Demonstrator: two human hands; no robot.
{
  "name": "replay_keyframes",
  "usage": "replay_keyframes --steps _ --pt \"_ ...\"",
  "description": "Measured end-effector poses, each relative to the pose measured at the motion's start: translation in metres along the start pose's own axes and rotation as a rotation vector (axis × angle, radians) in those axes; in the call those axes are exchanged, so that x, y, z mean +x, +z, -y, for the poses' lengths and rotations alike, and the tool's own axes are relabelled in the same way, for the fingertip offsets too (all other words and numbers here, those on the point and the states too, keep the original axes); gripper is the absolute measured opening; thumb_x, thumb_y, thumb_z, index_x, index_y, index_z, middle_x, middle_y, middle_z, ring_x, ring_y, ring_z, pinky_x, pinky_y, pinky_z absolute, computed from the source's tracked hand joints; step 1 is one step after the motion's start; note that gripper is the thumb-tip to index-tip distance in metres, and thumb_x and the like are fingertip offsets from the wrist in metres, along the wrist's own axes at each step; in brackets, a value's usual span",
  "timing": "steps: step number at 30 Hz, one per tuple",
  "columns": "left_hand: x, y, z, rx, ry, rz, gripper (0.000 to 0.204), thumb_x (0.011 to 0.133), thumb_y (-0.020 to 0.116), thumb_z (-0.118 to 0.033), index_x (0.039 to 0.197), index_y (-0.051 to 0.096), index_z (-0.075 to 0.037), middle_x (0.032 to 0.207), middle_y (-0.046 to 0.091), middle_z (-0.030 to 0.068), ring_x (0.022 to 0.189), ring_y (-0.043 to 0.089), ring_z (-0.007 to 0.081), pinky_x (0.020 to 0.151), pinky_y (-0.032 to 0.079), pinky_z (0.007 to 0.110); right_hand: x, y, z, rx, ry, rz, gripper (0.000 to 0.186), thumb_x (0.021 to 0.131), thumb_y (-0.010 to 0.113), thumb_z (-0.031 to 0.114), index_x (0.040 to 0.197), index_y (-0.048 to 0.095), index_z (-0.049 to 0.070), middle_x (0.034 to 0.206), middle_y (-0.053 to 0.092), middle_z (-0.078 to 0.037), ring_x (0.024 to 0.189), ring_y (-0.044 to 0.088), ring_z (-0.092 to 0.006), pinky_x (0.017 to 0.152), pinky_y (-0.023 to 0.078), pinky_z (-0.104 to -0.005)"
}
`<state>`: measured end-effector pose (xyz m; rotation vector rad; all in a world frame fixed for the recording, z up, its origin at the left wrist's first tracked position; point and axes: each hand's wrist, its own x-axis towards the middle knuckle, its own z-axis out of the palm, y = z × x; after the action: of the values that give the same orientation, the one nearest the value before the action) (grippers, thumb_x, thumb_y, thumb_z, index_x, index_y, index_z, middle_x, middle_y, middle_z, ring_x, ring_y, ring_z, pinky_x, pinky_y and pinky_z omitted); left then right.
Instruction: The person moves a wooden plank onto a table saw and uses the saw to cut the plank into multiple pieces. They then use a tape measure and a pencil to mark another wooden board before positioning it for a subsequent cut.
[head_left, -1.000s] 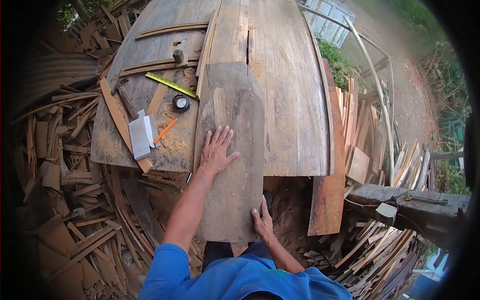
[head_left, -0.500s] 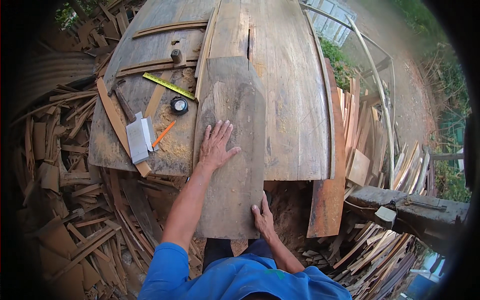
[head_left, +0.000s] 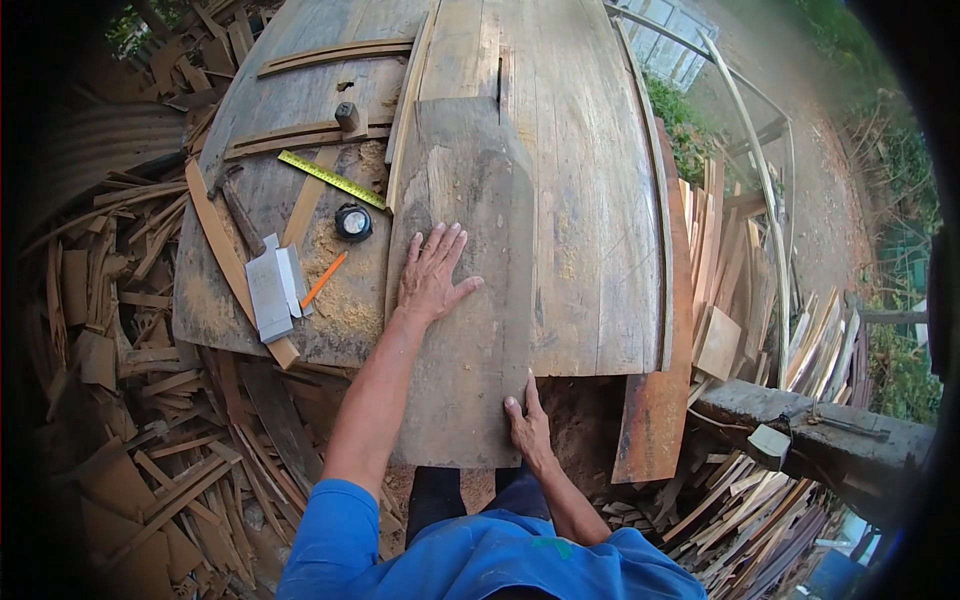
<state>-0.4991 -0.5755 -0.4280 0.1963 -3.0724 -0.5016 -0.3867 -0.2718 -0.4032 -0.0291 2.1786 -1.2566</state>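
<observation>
A long grey wooden board [head_left: 475, 350] lies on the plank workbench [head_left: 590, 250], its near end jutting past the front edge. My left hand [head_left: 432, 275] rests flat on top of it, fingers spread. Low on the board's right edge, my right hand [head_left: 530, 420] grips with the thumb on top and the index finger along the side; its other fingers are partly hidden. Left of the board are a tape measure [head_left: 353, 222], a yellow rule strip [head_left: 330, 180], an orange pencil [head_left: 324, 279], a hammer [head_left: 238, 212] and a folded grey-white piece [head_left: 270, 292].
Thin wooden strips [head_left: 335, 57] and a small upright block [head_left: 348, 117] lie farther back on the bench. Scrap wood [head_left: 150, 480] is heaped at left. A reddish-brown board [head_left: 655, 425] leans at right, near a thick beam [head_left: 810, 425] and more stacked offcuts [head_left: 750, 520].
The grey board has slid away from me along the bench, with less of it overhanging the front edge. Both hands stay on it. The view has shifted slightly.
</observation>
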Motion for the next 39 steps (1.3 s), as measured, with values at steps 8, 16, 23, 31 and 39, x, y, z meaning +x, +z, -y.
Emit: replay_keyframes --steps 8,16,23,31,39 --pt "0.021 -0.003 0.005 0.015 -0.045 0.067 0.090 0.092 0.052 -0.066 0.159 0.030 -0.010 0.166 0.027 0.0064 0.155 0.017 0.0267 0.127 0.008 0.048 0.017 -0.014 0.038 -0.031 0.186 0.095 0.081 0.096 0.064 0.037 0.160 0.022 0.010 0.142 0.048 -0.037 0.130 0.051 -0.0490 0.107 0.044 -0.0438" --pt "0.027 -0.005 0.007 0.023 -0.041 0.073 0.091 0.091 0.054 -0.067 0.159 0.030 -0.011 0.166 0.027 0.0064 0.155 0.017 0.0261 0.127 0.007 0.049 -0.050 -0.019 0.017 -0.981 -0.370 0.272 0.098 0.073 0.084 0.040 0.155 0.036 0.016 0.159 0.022 -0.034 0.150 0.023 -0.0473 0.119 0.019 -0.0609" --pt "0.040 -0.005 0.011 0.011 -0.031 0.060 0.093 0.090 0.054 -0.068 0.158 0.030 -0.010 0.166 0.027 0.0068 0.155 0.017 0.0259 0.127 0.007 0.049 -0.013 -0.028 -0.001 -0.980 -0.592 0.264 0.091 0.076 0.077 0.031 0.154 0.036 0.008 0.158 0.020 -0.038 0.149 0.022 -0.0498 0.122 0.018 -0.0574" --pt "0.056 -0.002 0.016 0.053 -0.036 0.070 0.094 0.090 0.051 -0.070 0.159 0.029 -0.010 0.166 0.026 0.0062 0.155 0.016 0.0253 0.127 0.006 0.048 0.002 -0.034 0.014 -0.847 -0.580 0.339 0.088 0.077 0.076 0.027 0.152 0.038 0.002 0.157 0.020 -0.039 0.147 0.024 -0.0537 0.122 0.023 -0.0572" --pt "0.066 0.003 0.022 0.110 -0.052 0.048 0.097 0.091 0.050 -0.070 0.160 0.025 -0.007 0.168 0.021 0.0115 0.155 0.015 0.0291 0.127 0.008 0.047 0.016 -0.033 0.022 -0.933 -0.667 0.257 0.069 0.087 0.060 0.015 0.151 0.039 0.000 0.157 0.022 -0.039 0.146 0.026 -0.0545 0.122 0.025 -0.0573"
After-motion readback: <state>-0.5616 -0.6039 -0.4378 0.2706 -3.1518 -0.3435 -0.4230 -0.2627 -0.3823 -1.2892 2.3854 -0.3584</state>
